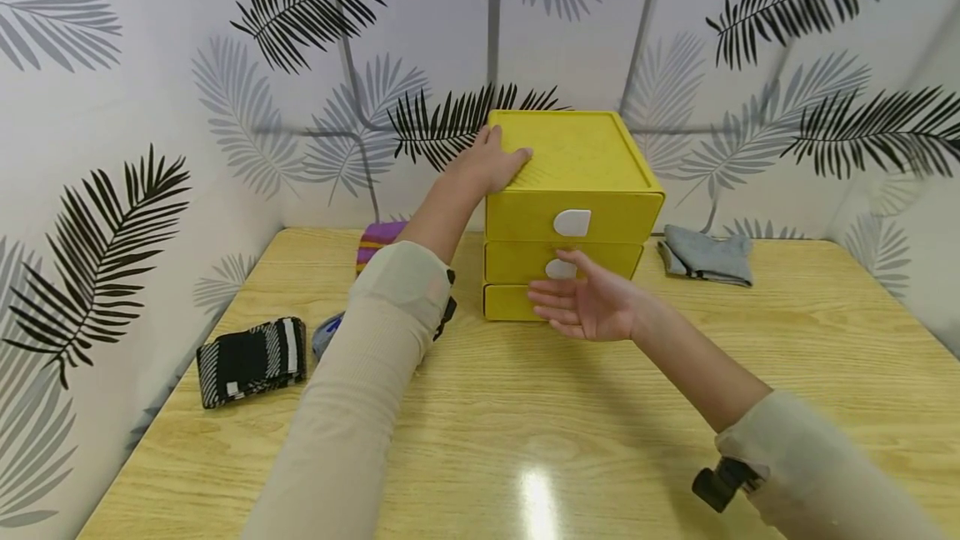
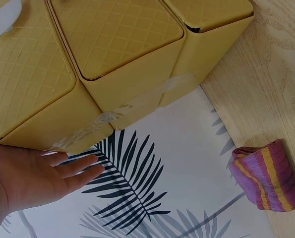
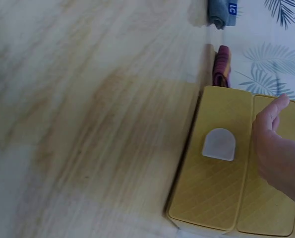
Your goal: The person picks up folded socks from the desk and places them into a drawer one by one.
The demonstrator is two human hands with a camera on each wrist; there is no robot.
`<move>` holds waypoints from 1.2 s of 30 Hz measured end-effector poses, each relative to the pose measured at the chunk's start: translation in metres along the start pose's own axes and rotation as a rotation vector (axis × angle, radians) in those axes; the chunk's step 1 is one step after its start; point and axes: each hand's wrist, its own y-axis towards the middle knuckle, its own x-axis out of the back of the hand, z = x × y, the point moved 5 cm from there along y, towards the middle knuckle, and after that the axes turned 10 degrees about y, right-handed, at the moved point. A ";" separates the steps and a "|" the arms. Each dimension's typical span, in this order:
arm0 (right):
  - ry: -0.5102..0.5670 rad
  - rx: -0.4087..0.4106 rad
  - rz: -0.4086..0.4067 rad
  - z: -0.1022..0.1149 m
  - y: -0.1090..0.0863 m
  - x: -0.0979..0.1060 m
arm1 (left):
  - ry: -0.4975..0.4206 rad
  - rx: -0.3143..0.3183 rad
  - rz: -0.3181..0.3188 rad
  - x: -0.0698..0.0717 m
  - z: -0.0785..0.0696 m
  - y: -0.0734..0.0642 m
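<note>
A yellow three-drawer storage box (image 1: 573,148) stands at the back of the wooden table, its drawers stacked and seemingly pushed in. My left hand (image 1: 491,163) rests on the box's upper left edge, thumb on the top. In the left wrist view, the fingers (image 2: 80,171) of that hand stretch out along the side. My right hand (image 1: 592,302) is in front of the lower drawers with fingers extended and nothing held. Its thumb is near the middle drawer's white handle (image 1: 560,269); whether it touches cannot be told. Above is the top drawer's white handle (image 1: 572,222).
Left of the box lies a folded purple-and-yellow striped cloth (image 2: 268,176). Nearer are a black-and-white folded cloth (image 1: 251,361) and a blue-grey one (image 1: 327,334), partly hidden by my left arm. A grey folded cloth (image 1: 707,255) lies to the right. Leaf-patterned curtain (image 1: 420,15) hangs behind.
</note>
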 end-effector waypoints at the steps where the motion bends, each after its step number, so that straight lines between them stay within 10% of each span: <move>1: 0.017 -0.004 -0.009 -0.001 0.001 0.002 | 0.001 0.001 -0.001 0.000 0.000 0.000; 9: 0.131 0.029 -0.047 0.002 0.005 0.010 | -0.005 0.008 0.014 0.001 -0.002 -0.004; 36: 0.043 -0.009 0.025 -0.033 -0.029 0.005 | -0.008 0.008 0.019 -0.001 -0.001 -0.004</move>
